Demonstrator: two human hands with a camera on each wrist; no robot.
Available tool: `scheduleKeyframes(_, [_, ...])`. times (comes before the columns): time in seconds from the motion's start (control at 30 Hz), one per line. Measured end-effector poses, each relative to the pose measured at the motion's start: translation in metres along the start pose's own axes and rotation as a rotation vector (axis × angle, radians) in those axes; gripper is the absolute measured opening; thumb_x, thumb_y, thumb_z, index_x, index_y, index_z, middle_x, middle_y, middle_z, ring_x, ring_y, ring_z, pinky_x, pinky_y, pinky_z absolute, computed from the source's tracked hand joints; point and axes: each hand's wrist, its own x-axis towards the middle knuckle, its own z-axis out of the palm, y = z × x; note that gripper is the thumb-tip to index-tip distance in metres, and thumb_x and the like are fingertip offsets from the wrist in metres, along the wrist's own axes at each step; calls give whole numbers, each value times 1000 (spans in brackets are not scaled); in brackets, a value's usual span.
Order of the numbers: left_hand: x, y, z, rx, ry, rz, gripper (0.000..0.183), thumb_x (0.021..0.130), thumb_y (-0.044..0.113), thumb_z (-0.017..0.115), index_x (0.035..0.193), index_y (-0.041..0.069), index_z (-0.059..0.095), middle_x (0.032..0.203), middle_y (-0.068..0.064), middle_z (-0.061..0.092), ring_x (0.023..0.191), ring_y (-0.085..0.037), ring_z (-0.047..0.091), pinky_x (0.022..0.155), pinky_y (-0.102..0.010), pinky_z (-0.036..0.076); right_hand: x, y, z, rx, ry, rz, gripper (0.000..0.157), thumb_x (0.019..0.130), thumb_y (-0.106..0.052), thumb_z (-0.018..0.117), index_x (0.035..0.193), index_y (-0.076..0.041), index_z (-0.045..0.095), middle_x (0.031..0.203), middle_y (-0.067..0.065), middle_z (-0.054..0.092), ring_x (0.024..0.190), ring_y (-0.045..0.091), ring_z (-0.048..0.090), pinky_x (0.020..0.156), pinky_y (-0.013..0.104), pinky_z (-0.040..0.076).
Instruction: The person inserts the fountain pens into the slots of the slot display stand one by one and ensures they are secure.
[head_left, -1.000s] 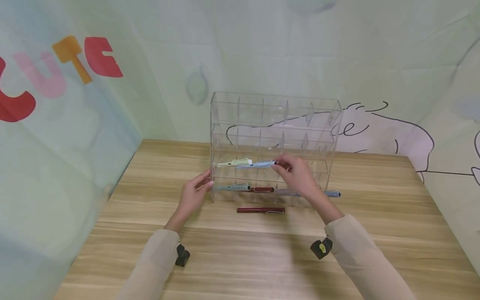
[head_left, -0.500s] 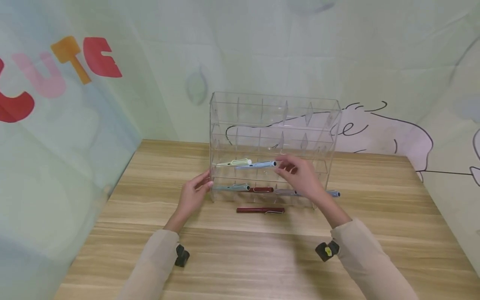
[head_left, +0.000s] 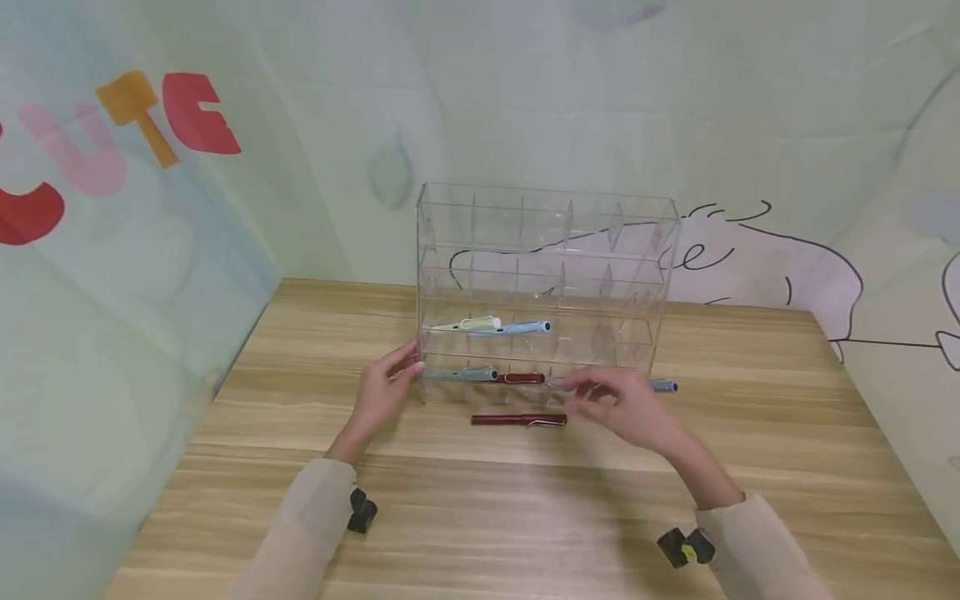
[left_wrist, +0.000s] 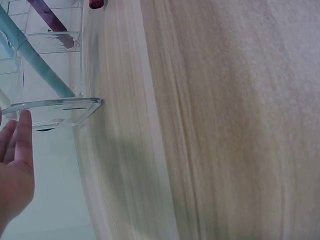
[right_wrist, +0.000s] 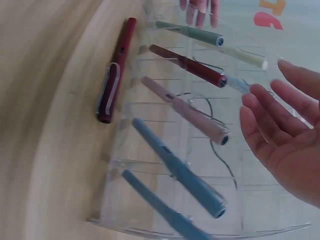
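A clear acrylic rack [head_left: 540,260] with divided tiers stands on the table. My left hand [head_left: 384,396] rests its fingers against the rack's left side panel, seen also in the left wrist view. My right hand [head_left: 626,408] holds nothing; its fingers are loosely bent in front of the lowest tier, above the right end of a dark red pen [head_left: 517,420] lying on the table. Several pens fill the lowest tier, among them a teal pen [head_left: 461,375], a red pen [right_wrist: 200,70], a mauve pen [right_wrist: 200,120] and a blue pen [right_wrist: 180,167]. One tier up lie a pale green pen [head_left: 468,324] and a light blue pen [head_left: 517,329].
The wooden table [head_left: 480,517] runs in front of the rack and to both sides. A printed backdrop cloth [head_left: 337,167] hangs close behind and at the left. A blue pen end [head_left: 664,386] shows to the right of my right hand.
My right hand has let go of the light blue pen in the second-lowest tier, drawn back, and come down towards the red pen on the table. My left hand has stayed put.
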Motion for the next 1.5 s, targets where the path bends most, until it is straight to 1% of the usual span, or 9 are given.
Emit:
scheduleKeyframes(0.17, [0, 0, -1, 20, 3, -7, 40, 89, 1, 57, 129, 1, 49, 125, -20, 52, 110, -32, 54, 84, -24, 52, -13, 18, 19, -17, -82, 45, 24, 84, -8, 65, 108, -2, 62, 104, 11, 63, 90, 25, 59, 76, 30, 55])
scheduleKeyframes(0.33, [0, 0, -1, 13, 0, 7, 40, 89, 1, 57, 128, -1, 49, 124, -22, 52, 109, -34, 54, 84, -26, 53, -18, 41, 37, -55, -40, 65, 31, 81, -4, 66, 111, 2, 60, 107, 18, 61, 93, 33, 57, 76, 36, 56])
scheduleKeyframes(0.57, [0, 1, -1, 18, -10, 4, 41, 89, 2, 57, 129, 1, 49, 125, -20, 52, 110, -32, 54, 83, -25, 53, -17, 62, 53, -114, -4, 112, 43, 76, -4, 71, 116, 0, 59, 114, 16, 59, 97, 33, 57, 80, 42, 55])
scheduleKeyframes(0.73, [0, 1, -2, 25, -13, 0, 41, 90, 3, 56, 130, 1, 48, 125, -20, 53, 110, -31, 54, 83, -24, 53, -11, 68, 61, -147, 4, 121, 46, 76, -10, 73, 118, -2, 59, 119, 15, 58, 99, 30, 57, 84, 44, 52])
scheduleKeyframes(0.93, [0, 0, -1, 18, -1, 4, 40, 89, 2, 57, 129, 0, 49, 124, -21, 53, 109, -32, 55, 83, -24, 53, -7, 72, 71, -129, 6, 150, 46, 75, -9, 73, 118, -1, 58, 121, 16, 57, 109, 32, 52, 95, 49, 44])
scheduleKeyframes(1.1, [0, -2, 0, 24, -2, 15, 40, 89, 2, 57, 128, -2, 49, 123, -22, 53, 109, -33, 54, 83, -25, 53, -7, 77, 76, -140, 25, 124, 39, 73, -7, 74, 110, -3, 63, 110, 10, 63, 103, 27, 54, 95, 50, 43])
scheduleKeyframes(1.23, [0, -2, -1, 28, -4, 15, 40, 89, 3, 57, 129, 0, 49, 124, -21, 54, 109, -31, 55, 84, -24, 53, -8, 78, 79, -138, 34, 143, 34, 73, -7, 74, 106, -5, 65, 102, 6, 64, 96, 23, 54, 91, 47, 45])
scheduleKeyframes(1.4, [-1, -1, -1, 31, -3, 23, 40, 90, 3, 57, 129, 0, 49, 123, -20, 54, 109, -31, 55, 84, -26, 53, -8, 76, 81, -123, 37, 200, 30, 74, -6, 73, 104, -5, 66, 107, 9, 61, 101, 26, 53, 95, 48, 43])
scheduleKeyframes(1.5, [-2, 3, -2, 27, -2, 19, 40, 89, 2, 57, 128, -1, 49, 123, -21, 54, 109, -32, 55, 84, -27, 53, -8, 76, 82, -129, 37, 198, 27, 74, -4, 72, 101, -5, 66, 108, 10, 61, 103, 28, 53, 95, 48, 43])
